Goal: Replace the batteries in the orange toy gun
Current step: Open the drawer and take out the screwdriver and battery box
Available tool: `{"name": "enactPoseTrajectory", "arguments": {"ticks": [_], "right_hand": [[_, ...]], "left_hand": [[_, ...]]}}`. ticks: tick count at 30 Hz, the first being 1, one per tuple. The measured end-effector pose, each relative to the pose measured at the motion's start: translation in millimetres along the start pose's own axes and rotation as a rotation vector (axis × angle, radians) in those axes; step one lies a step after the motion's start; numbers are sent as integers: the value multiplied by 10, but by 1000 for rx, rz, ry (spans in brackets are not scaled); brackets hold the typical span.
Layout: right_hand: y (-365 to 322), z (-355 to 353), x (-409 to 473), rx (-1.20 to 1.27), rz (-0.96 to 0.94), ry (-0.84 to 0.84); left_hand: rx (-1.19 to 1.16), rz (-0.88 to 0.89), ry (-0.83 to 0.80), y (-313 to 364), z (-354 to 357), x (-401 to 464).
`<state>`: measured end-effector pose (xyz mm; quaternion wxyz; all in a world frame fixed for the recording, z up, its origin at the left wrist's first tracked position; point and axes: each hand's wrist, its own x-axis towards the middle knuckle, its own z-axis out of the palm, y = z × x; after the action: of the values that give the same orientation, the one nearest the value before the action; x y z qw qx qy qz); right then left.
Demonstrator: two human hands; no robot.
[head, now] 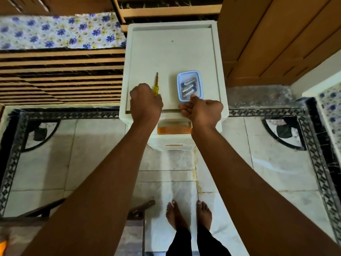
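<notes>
A yellow-handled screwdriver [156,85] lies on top of a white plastic drawer cabinet [171,52]. My left hand [145,103] is curled at the lower end of its handle; whether it grips the handle I cannot tell. To the right stands a small clear box with a blue rim [189,85] holding several batteries [188,87]. My right hand [203,109] hovers at the box's near edge, thumb touching the rim, fingers loosely curled with nothing visible in them. No orange toy gun shows on the cabinet top.
Below the cabinet top a drawer [174,129] shows something orange inside. A bed with flowered sheet [59,32] lies left, wooden wardrobe doors [276,39] right. My bare feet [188,215] stand on the tiled floor; a wooden chair [136,211] is near left.
</notes>
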<state>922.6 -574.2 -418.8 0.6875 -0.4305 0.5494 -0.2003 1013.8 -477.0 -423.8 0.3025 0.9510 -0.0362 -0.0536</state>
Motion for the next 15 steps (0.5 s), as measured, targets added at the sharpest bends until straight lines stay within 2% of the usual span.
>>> {"name": "enactPoseTrajectory", "arguments": {"ticks": [8,12,15], "right_hand": [[102,-175,-148,-91,-58,19],[324,-436,-260,-371,-322,59],[472,-628,-258,-543,-466,156]], "left_hand": [[-55,91,42,-171,48,-9],[-96,153,160,-339,-94,-308],[-85,106,301,-568,-145,-577]]}}
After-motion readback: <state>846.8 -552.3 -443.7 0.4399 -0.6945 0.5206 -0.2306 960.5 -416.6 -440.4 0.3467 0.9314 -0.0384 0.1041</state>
